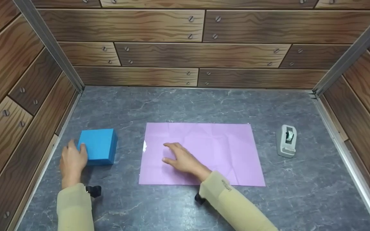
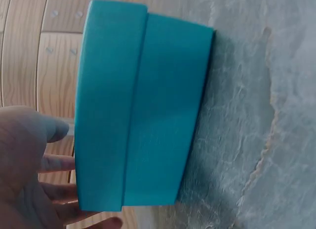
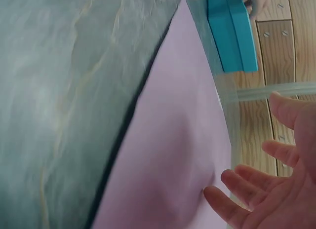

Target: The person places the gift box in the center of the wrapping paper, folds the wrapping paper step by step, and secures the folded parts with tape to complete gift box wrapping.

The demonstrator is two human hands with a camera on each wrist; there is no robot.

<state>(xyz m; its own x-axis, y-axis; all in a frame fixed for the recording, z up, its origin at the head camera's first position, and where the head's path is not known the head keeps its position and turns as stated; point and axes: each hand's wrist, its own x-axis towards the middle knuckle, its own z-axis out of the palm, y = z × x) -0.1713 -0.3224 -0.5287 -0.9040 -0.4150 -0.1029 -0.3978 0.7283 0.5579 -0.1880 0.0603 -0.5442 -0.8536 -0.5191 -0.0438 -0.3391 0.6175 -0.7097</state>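
The blue box (image 1: 96,144), on the desk (image 1: 159,208) at the person's left, looked to me stiff and rather light, with smooth sides; because its lid (image 2: 106,105) might slide off, a low hold on two opposite sides seemed better. The purple paper (image 1: 217,150) seemed thin and easy to crease, so its edge was the safer place to take. The box stood just to the right of the left hand (image 1: 73,158), whose fingers were apart; whether they touched it, I could not tell. The right hand (image 1: 183,158), fingers spread, hovered over the paper's left part.
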